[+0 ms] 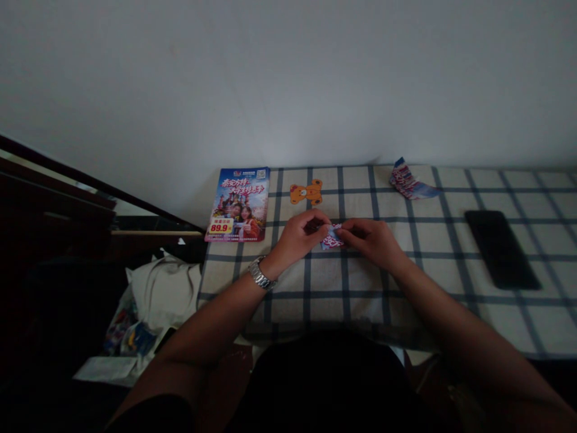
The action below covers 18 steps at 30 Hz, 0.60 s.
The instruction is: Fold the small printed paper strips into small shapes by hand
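My left hand (298,237) and my right hand (368,242) meet in the middle of the checked tablecloth (433,313). Pinched between their fingers is a small folded piece of printed paper (332,238) in blue, pink and white. A silver wristwatch (261,273) sits on my left wrist. Just beyond the hands lies an orange teddy-bear paper cutout (306,192). Farther right, a fanned strip of similar printed paper (409,182) rests near the cloth's back edge.
A black smartphone (501,249) lies face down or dark on the right of the cloth. A blue printed flyer (237,204) overlaps the left edge. White wall rises behind; a cloth bag (164,291) and papers sit low at left.
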Available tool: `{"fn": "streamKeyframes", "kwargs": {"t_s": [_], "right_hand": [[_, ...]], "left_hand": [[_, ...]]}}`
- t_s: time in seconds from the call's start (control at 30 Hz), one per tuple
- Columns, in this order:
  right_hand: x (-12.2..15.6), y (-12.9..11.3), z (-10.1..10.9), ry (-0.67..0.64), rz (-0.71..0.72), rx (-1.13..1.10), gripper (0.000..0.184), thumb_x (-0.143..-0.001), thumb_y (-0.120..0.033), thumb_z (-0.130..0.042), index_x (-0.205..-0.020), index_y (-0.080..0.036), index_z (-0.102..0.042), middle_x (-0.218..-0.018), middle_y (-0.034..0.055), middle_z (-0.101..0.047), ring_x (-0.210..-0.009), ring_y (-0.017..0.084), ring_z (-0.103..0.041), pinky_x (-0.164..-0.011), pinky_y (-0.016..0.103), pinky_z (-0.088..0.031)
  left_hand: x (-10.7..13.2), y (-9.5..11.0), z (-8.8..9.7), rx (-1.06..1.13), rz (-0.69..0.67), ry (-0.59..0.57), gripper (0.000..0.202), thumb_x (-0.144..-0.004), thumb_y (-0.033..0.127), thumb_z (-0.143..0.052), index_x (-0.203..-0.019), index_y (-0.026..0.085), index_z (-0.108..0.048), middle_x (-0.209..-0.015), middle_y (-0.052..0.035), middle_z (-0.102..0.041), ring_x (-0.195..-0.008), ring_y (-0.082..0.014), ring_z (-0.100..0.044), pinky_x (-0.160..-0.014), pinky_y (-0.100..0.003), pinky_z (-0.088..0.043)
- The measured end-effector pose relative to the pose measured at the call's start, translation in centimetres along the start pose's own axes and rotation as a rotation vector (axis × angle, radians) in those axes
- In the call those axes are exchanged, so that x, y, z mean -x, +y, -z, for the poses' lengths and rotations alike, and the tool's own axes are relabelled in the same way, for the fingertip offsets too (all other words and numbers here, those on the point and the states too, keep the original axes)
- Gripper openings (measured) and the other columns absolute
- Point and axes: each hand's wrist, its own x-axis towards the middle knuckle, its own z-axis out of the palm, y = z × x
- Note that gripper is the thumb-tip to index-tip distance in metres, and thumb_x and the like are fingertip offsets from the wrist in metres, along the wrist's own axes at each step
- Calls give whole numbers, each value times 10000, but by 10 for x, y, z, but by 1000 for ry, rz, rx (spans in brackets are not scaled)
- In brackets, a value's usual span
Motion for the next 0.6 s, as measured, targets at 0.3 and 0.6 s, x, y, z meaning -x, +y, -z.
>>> {"fn": "streamKeyframes", "kwargs": {"t_s": [0.3,0.6], "right_hand": [[0,-2,-4,-7,-75,-211,332,-936,-531,-728,-991,-206,-774,-862,49,-809,-721,180,-761,-681,319,-631],[0,-5,0,-48,-59,-129,322,-971,-516,-682,-907,-210,-758,-800,37,-809,-717,178,-766,-685,311,-608]], "left_hand": [[-2,-2,1,25,-6,43,250,-977,430,-724,-1000,181,-722,-926,-42,-750,-816,-137,-691,-747,-248,-554],[-1,-5,2,17,9,58,255,-976,440,-728,-1011,188,-733,-919,-35,-757,-822,-141,-699,-750,-249,-550]]}}
